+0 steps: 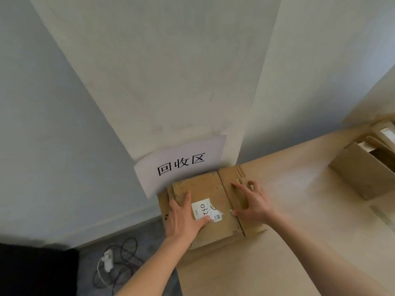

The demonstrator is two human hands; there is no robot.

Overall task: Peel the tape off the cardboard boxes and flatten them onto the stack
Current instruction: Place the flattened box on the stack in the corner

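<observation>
A flattened brown cardboard box (215,189) lies on top of a stack at the table's far left corner, against the wall. A torn white label (206,208) with handwriting is stuck on its upper face. My left hand (184,218) presses flat on the left half of the cardboard, fingers spread, thumb at the label's lower edge. My right hand (253,201) presses flat on the right half, fingers spread over a folded flap. Lower layers of the cardboard stack (164,212) stick out at the left edge.
A white paper sign (181,165) with black characters leans on the wall behind the stack. Unflattened open boxes (363,167) stand at the right on the light wooden table (288,242). Cables and a white adapter (108,258) lie on the floor at the left.
</observation>
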